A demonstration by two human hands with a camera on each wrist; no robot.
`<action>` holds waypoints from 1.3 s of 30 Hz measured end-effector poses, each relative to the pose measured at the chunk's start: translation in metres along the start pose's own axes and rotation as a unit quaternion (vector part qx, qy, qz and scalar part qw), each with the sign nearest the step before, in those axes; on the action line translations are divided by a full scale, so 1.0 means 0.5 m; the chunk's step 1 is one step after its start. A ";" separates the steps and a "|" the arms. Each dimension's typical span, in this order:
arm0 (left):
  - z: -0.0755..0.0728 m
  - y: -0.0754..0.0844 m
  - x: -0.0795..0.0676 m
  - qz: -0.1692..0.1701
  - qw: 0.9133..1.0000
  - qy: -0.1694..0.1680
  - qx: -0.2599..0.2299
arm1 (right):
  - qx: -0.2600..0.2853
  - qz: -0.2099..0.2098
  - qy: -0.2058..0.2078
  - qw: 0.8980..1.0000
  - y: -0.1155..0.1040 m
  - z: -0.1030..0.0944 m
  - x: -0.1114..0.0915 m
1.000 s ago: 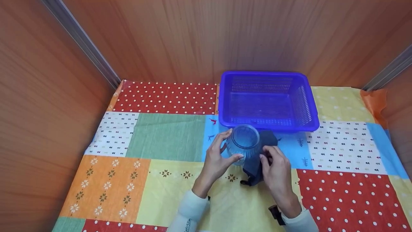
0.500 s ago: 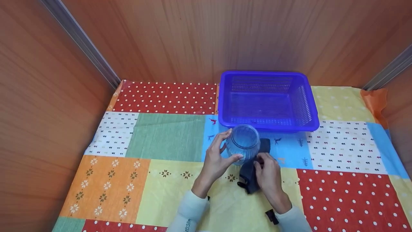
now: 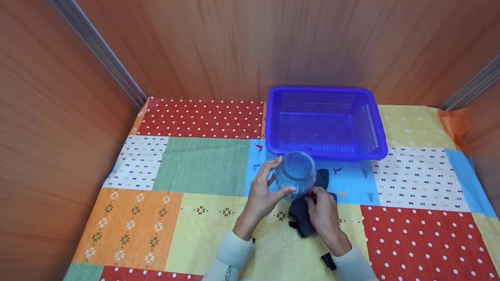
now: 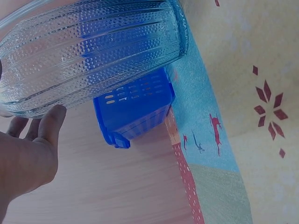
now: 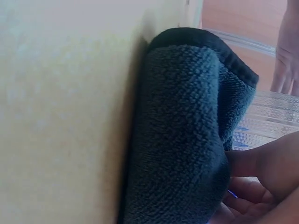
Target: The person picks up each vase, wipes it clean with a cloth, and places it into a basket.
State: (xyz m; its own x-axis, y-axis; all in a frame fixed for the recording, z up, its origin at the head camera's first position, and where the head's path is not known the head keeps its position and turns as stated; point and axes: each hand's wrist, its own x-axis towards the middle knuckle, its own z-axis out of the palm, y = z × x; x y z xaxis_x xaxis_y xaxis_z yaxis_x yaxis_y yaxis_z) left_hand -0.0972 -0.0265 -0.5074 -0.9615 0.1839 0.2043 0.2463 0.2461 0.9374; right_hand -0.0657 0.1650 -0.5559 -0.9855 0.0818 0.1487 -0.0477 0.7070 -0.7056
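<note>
A clear ribbed glass jar (image 3: 299, 171) with a dimpled surface stands upright on the tablecloth, just in front of the basket. My left hand (image 3: 262, 191) grips it from the left, thumb on the near side and fingers round the far side; the left wrist view shows fingertips against the glass (image 4: 93, 60). On the jar's right, my right hand (image 3: 323, 208) pinches a dark grey fleecy cloth (image 5: 180, 121) with black edging. In the head view the cloth (image 3: 300, 218) hangs crumpled between hand and jar, close to the tabletop. Part of it is hidden behind the right hand.
Behind the jar stands a purple-blue plastic basket (image 3: 326, 155) with slotted walls and nothing visible in it. A patchwork tablecloth (image 3: 207, 168) covers the table. Wood-grain panels (image 3: 234, 47) enclose the back and sides.
The right hand has moved down and slightly left with the cloth, along the jar's right side. The left hand and the jar have stayed in place.
</note>
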 end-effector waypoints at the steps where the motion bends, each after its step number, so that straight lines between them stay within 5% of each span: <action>1: 0.000 0.000 0.000 -0.001 1.000 -0.001 -0.001 | 0.003 0.001 0.000 1.000 -0.001 -0.003 0.000; 27: -0.001 0.002 0.001 -0.001 1.000 0.000 0.007 | 0.098 0.025 0.051 0.994 -0.099 -0.118 -0.004; 39: -0.004 0.006 0.001 0.005 1.000 0.000 0.007 | 0.076 -0.034 0.099 0.992 -0.129 -0.133 0.009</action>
State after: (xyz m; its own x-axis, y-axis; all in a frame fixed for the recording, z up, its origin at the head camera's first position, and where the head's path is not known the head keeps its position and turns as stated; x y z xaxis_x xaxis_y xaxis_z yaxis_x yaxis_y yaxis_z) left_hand -0.0974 -0.0276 -0.5040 -0.9589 0.1866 0.2136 0.2576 0.2579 0.9312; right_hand -0.0563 0.1664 -0.4638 -0.9288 0.1845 0.3215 -0.1511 0.6035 -0.7829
